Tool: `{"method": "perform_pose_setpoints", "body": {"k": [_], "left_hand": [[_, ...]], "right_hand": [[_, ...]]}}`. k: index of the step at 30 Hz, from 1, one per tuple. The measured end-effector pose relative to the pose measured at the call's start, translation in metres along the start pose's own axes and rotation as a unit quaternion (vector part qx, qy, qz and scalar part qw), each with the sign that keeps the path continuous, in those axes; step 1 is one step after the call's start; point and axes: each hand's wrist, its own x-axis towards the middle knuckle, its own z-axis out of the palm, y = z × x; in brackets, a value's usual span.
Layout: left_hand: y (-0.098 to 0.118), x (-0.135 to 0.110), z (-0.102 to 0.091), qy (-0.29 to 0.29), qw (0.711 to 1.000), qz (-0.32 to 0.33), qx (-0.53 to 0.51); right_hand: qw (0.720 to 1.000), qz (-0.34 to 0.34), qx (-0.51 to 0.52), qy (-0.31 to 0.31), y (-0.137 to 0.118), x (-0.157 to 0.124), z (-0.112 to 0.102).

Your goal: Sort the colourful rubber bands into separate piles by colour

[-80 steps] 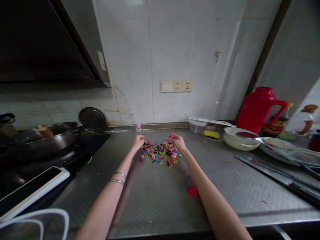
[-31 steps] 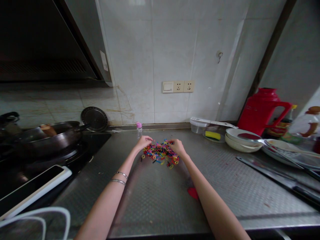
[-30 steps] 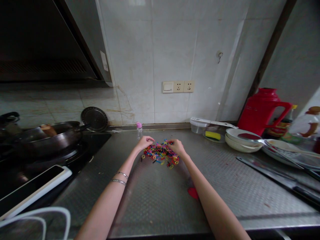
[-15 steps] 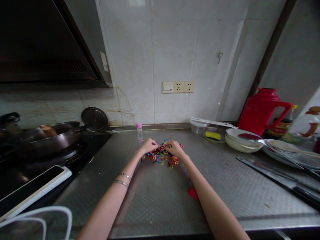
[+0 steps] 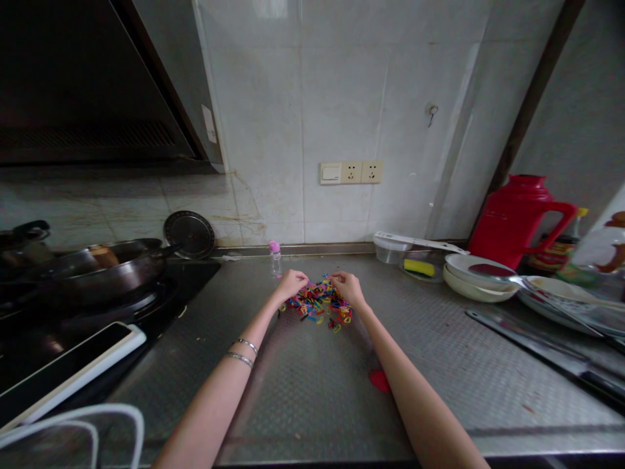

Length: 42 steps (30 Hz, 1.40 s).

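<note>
A heap of small multicoloured elastic bands [image 5: 317, 303] lies on the metal counter, in red, yellow, blue, black and pink. At the heap's left edge my left hand [image 5: 291, 284] is closed in a pinch; what its fingertips hold, if anything, is too small to tell. My right hand [image 5: 347, 288] is over the right side of the heap, its thumb and fingers also pinched, with any content not distinguishable. Just behind the left hand stands a small clear bottle [image 5: 276, 259] with a pink top. Two bracelets circle the left forearm.
On the left are a stove with a pan [image 5: 112, 270] and a white-edged device [image 5: 73, 374]. Bowls [image 5: 481, 277], a yellow sponge [image 5: 418, 268], a clear tub [image 5: 390, 251], a red thermos [image 5: 512, 221] and a knife [image 5: 522, 342] stand or lie right. A red piece [image 5: 379, 380] lies by the right forearm.
My hands have moved apart, the right one shifting rightward, so more of the heap shows between them. The whole view has shifted slightly.
</note>
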Motion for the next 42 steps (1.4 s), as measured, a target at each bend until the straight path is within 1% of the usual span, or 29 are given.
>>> {"method": "perform_pose_setpoints", "body": {"k": [3,5,7,9,11,13,15,17,18,19,21,24,28,30,33,38,42], "left_hand": [[-0.005,0.000,-0.001,0.002,1.000,-0.012,-0.001],[-0.008,-0.002,0.000,-0.019,1.000,-0.013,0.005],[-0.010,-0.003,0.000,-0.042,0.999,-0.008,0.009],[-0.013,-0.002,-0.001,-0.037,0.999,-0.002,0.006],[-0.017,0.001,-0.006,0.005,1.000,-0.010,-0.004],[-0.022,0.005,-0.015,0.081,0.996,-0.033,-0.010],[-0.031,0.009,-0.027,0.179,0.982,-0.068,-0.008],[-0.041,0.012,-0.039,0.264,0.958,-0.108,0.004],[-0.047,0.014,-0.044,0.288,0.949,-0.126,0.012],[-0.052,0.015,-0.047,0.299,0.944,-0.140,0.019],[-0.063,0.018,-0.052,0.289,0.944,-0.157,0.018],[-0.075,0.025,-0.055,0.249,0.955,-0.162,-0.009],[-0.082,0.036,-0.054,0.197,0.969,-0.148,-0.032],[-0.083,0.042,-0.053,0.182,0.973,-0.136,-0.047],[-0.085,0.050,-0.051,0.178,0.973,-0.130,-0.064],[-0.094,0.059,-0.048,0.183,0.972,-0.130,-0.066],[-0.096,0.064,-0.047,0.192,0.970,-0.140,-0.056]], "right_hand": [[0.997,-0.008,-0.080,-0.007,-0.001,-0.004,-0.001],[0.991,-0.023,-0.130,-0.020,-0.003,-0.008,-0.002],[0.986,-0.033,-0.161,-0.032,-0.004,-0.010,-0.003],[0.984,-0.032,-0.174,-0.032,-0.005,-0.011,-0.004],[0.984,-0.029,-0.175,-0.018,-0.005,-0.011,-0.005],[0.986,-0.027,-0.167,0.001,-0.006,-0.009,-0.007],[0.987,-0.031,-0.156,0.017,-0.009,-0.008,-0.009],[0.989,-0.035,-0.144,0.029,-0.012,-0.008,-0.011],[0.989,-0.035,-0.138,0.033,-0.014,-0.008,-0.013],[0.990,-0.035,-0.134,0.036,-0.016,-0.008,-0.014],[0.991,-0.032,-0.128,0.037,-0.019,-0.008,-0.016],[0.991,-0.027,-0.125,0.045,-0.021,-0.009,-0.018],[0.991,-0.026,-0.113,0.062,-0.023,-0.009,-0.020],[0.993,-0.018,-0.098,0.070,-0.024,-0.008,-0.023],[0.993,0.001,-0.056,0.099,-0.027,-0.004,-0.031],[0.984,0.010,0.035,0.177,-0.031,0.003,-0.048],[0.979,0.014,0.064,0.191,-0.032,0.004,-0.053]]}}
